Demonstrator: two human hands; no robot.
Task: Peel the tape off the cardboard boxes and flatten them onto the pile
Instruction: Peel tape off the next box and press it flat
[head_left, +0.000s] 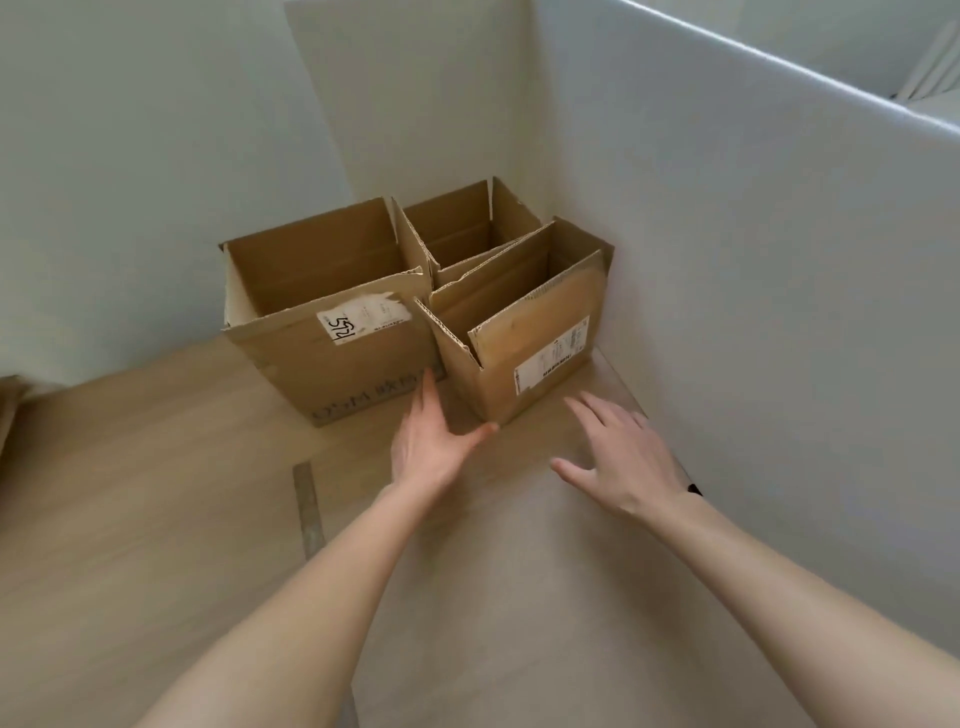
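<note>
Both hands reaching, fingers spread, toward open boxes in a corner.

The left hand (434, 441) is lying flat with straight fingers, thumb tip at the near box's (524, 343) bottom corner; the right hand (618, 457) is hovering splayed, holding nothing. A labelled box (332, 322) is standing just left, a third box (467, 228) behind, all on the wooden floor (156, 493).

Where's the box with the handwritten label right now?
In the head view, the labelled box stands on the floor, left of the group, beside two other boxes, ahead of the left hand.
</note>
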